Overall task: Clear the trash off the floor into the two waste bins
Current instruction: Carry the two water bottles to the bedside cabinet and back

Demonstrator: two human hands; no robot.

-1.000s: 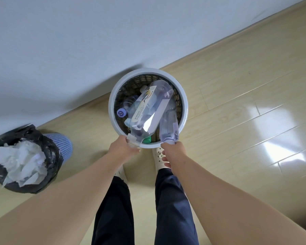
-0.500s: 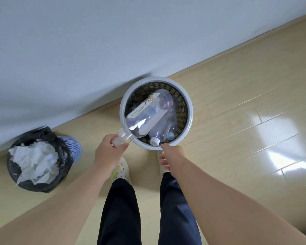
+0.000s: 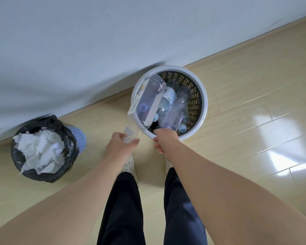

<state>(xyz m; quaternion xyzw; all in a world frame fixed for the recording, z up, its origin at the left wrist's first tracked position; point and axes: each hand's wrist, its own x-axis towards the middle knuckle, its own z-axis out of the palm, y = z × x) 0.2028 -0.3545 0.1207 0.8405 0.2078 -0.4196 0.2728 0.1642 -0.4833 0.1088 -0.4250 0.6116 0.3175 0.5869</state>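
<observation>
Clear plastic, the big bottle (image 3: 147, 98) lies tilted across the near-left rim of the white bin (image 3: 204, 103). Its base is over the inside and its neck pokes out past the rim toward the person. The left hand (image 3: 120, 147) pinches that neck between thumb and fingers. The hand covers the very end of the neck, so a cap cannot be made out. The print on the label (image 3: 135, 106) is too blurred to read.

The right hand (image 3: 163, 141) sits at the near rim with its fingers curled under. Whether it grips the rim or only touches it cannot be told. Several smaller bottles (image 3: 175, 110) lie inside this bin, overlapping and partly hidden under the big one, so their number is unclear.

Well apart to the left stands a blue bin (image 3: 79, 137) lined with a black bag (image 3: 58, 122) and heaped with crumpled white paper (image 3: 41, 149). Pale shoes (image 3: 129, 165) are mostly hidden by the arms and the dark trousers (image 3: 124, 209).
</observation>
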